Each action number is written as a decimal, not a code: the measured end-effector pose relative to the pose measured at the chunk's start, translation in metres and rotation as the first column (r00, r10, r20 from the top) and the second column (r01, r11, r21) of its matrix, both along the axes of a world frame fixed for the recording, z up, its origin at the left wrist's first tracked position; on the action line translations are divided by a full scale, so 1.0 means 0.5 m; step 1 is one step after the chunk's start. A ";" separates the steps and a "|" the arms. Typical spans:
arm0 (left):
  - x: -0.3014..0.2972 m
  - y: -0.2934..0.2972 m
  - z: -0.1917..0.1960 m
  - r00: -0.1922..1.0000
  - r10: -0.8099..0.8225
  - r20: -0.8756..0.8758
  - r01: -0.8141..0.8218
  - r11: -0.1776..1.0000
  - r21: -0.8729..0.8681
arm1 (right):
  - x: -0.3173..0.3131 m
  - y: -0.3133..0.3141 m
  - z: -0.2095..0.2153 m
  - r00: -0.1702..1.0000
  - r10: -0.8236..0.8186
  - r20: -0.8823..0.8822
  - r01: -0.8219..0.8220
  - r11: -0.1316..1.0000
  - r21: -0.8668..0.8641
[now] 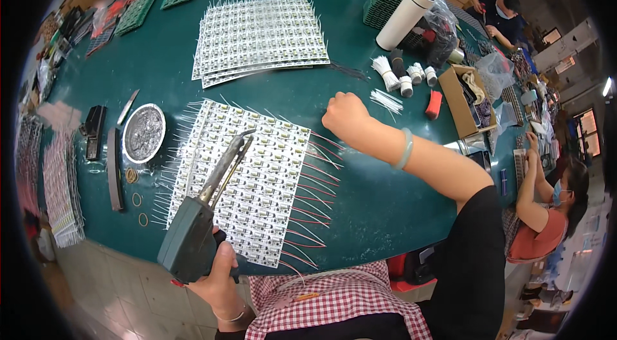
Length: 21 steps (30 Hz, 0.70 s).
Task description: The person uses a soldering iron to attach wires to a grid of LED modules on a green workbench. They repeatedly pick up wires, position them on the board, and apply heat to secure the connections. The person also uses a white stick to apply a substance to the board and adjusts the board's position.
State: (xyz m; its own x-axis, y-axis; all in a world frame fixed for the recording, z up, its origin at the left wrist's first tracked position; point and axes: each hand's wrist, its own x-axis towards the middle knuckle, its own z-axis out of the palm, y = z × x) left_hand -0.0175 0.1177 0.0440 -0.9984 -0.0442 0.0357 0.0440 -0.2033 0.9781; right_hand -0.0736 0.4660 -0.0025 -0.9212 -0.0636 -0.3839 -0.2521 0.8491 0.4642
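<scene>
My left hand point(220, 281) is wrapped round the handle of a dark green soldering gun point(187, 237). The gun's long metal tip reaches over a white circuit board panel point(267, 179), which lies flat and tilted on the table before me. Rows of small components cover the panel. Red and white wires point(313, 211) stick out along its right edge, and thin white ones fringe the left. Just past the panel's upper right corner, my right hand point(346, 110) is closed in a fist; whatever is inside the fingers is hidden.
A stack of similar panels point(260, 38) lies farther back on the green table point(360, 211). At left are a bowl of silvery scraps point(144, 134), a dark bar point(114, 170) and rubber bands. On the right stand a white bottle point(405, 17), wire bundles point(385, 73) and a cardboard box point(464, 99). Co-workers sit around.
</scene>
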 end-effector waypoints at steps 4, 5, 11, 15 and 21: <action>-0.005 0.030 0.019 0.998 -0.023 0.064 0.024 1.000 -0.004 | 0.045 -0.002 0.000 0.901 -0.056 -0.430 -0.125 0.917 -0.379; -0.009 0.044 0.027 0.995 -0.029 0.097 0.027 0.999 0.020 | 0.061 0.004 -0.029 0.837 -0.151 -0.526 -0.171 0.841 -0.513; -0.026 0.083 0.018 0.974 -0.119 0.193 0.098 0.989 0.114 | 0.097 -0.063 -0.102 0.628 -0.499 -0.597 -0.388 0.464 -0.796; -0.027 0.101 0.007 0.957 -0.169 0.237 0.195 0.976 -0.092 | 0.102 -0.073 -0.123 0.620 -0.487 -0.616 -0.383 0.497 -0.779; -0.016 0.120 -0.085 0.976 -0.193 0.104 0.217 0.921 -0.324 | 0.103 -0.067 -0.132 0.614 -0.442 -0.654 -0.397 0.543 -0.740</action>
State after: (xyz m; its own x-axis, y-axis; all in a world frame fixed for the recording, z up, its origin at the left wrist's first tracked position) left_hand -0.0257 0.1775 0.0015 -0.9849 0.1639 -0.0561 -0.0338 0.1356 0.9902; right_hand -0.0219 0.4325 -0.0684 -0.8024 0.0988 0.5885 -0.1747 0.9041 -0.3899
